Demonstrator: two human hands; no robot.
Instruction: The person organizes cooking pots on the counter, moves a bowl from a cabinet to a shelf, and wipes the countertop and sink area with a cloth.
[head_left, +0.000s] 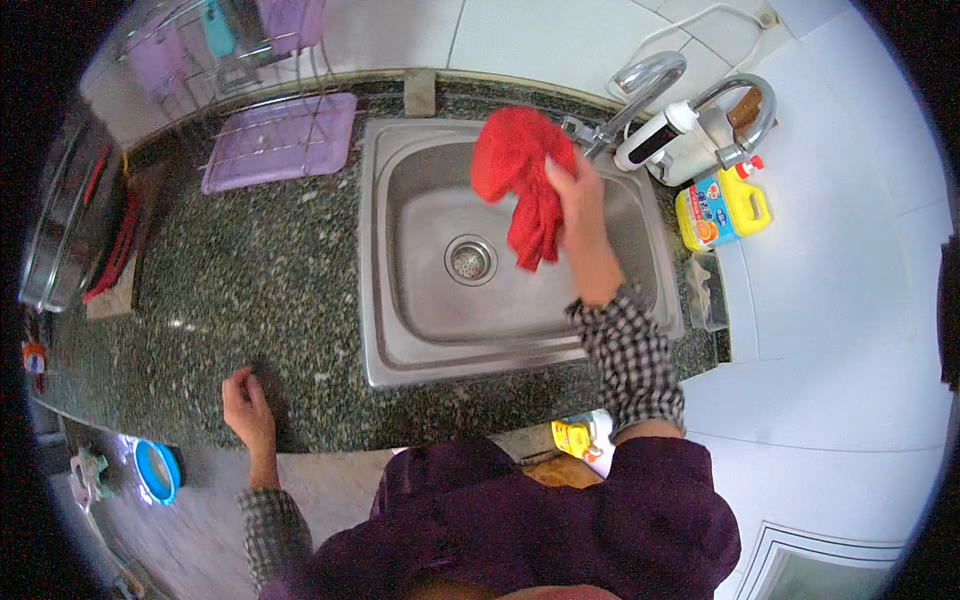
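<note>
A bunched red cloth hangs from my right hand above the upper right part of the stainless steel sink. The sink's drain strainer shows to the left below the cloth. My left hand rests near the front edge of the speckled granite countertop, left of the sink. Its fingers are curled, and whether anything lies inside them cannot be told. Behind the cloth stand a chrome faucet and a second curved tap with a white body.
A yellow jug with a red cap and a clear plastic container stand right of the sink. At the back left is a purple tray under a wire rack. Glass-like cookware stands far left. A blue basin is below the counter.
</note>
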